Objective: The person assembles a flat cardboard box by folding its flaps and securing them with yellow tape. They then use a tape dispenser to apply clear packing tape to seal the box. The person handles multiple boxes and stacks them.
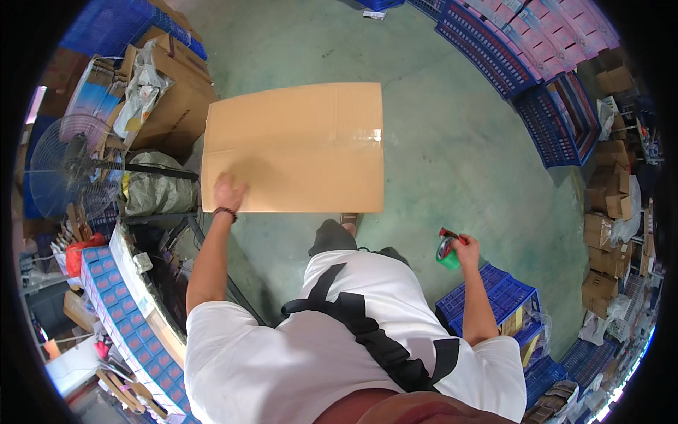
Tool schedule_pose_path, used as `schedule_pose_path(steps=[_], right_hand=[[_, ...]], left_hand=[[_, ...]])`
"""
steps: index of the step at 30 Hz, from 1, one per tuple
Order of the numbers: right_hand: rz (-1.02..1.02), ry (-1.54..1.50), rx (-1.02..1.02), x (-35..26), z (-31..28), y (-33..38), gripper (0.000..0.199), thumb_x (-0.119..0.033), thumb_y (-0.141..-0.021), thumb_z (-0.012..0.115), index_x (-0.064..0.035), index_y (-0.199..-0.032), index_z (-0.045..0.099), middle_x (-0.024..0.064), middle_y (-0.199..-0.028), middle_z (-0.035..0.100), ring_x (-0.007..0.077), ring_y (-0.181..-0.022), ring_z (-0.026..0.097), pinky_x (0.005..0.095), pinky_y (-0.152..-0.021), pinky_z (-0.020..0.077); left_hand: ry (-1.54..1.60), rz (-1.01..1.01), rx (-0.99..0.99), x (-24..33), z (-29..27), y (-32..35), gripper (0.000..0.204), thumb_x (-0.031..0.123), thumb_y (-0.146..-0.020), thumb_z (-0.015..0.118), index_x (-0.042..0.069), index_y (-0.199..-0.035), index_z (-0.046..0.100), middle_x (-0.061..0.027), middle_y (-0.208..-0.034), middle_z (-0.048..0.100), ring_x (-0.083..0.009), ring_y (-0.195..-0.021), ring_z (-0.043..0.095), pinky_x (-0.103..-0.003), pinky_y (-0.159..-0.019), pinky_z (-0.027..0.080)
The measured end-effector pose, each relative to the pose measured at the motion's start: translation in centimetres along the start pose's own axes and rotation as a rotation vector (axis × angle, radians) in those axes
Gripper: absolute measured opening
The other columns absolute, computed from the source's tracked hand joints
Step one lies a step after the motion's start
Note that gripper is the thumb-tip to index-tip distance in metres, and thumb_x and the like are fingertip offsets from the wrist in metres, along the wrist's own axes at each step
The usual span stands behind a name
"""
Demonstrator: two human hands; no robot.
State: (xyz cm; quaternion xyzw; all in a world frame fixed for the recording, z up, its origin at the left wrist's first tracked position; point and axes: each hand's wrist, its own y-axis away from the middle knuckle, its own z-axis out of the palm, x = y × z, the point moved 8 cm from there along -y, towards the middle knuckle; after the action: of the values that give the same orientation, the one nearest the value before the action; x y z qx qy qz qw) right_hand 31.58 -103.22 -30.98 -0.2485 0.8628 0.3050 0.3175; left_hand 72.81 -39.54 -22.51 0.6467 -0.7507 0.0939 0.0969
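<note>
A large closed cardboard box stands in front of me, a strip of clear tape shining near its right edge. My left hand rests on the near left part of its top, fingers spread and slightly blurred, holding nothing; a dark bracelet circles the wrist. Out to the right, away from the box, my right hand is closed around the handle of a tape dispenser. The dispenser has a red and black frame and a green roll.
A black fan on a stand and a tall carton crowd the left side. Blue crates sit below my right arm. More crates with pink packages line the far right, and stacked cartons the right edge.
</note>
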Motion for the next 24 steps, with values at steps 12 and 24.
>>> schedule_pose_path(steps=[12, 24], right_hand=[[-0.398, -0.029, -0.052, -37.5, 10.5, -25.0, 0.054, -0.04, -0.071, 0.069, 0.0035, -0.102, 0.068, 0.0182, -0.09, 0.069, 0.0229, -0.084, 0.066, 0.0321, -0.077, 0.0502], [-0.19, 0.416, -0.461, -51.7, 27.0, -40.0, 0.052, -0.046, -0.069, 0.066, 0.0003, -0.093, 0.068, 0.0153, -0.095, 0.067, 0.0267, -0.083, 0.063, 0.0408, -0.075, 0.0499]], left_hand=[[-0.161, 0.746, -0.45, 36.7, 5.3, -7.9, 0.079, 0.052, -0.072, 0.069, 0.028, -0.141, 0.04, -0.0097, -0.154, 0.023, -0.0467, -0.139, 0.017, -0.069, -0.104, 0.019], [-0.245, 0.665, -0.614, 36.5, 8.6, -9.9, 0.082, 0.051, -0.073, 0.07, 0.031, -0.144, 0.035, -0.0057, -0.156, 0.021, -0.0471, -0.14, 0.014, -0.07, -0.105, 0.018]])
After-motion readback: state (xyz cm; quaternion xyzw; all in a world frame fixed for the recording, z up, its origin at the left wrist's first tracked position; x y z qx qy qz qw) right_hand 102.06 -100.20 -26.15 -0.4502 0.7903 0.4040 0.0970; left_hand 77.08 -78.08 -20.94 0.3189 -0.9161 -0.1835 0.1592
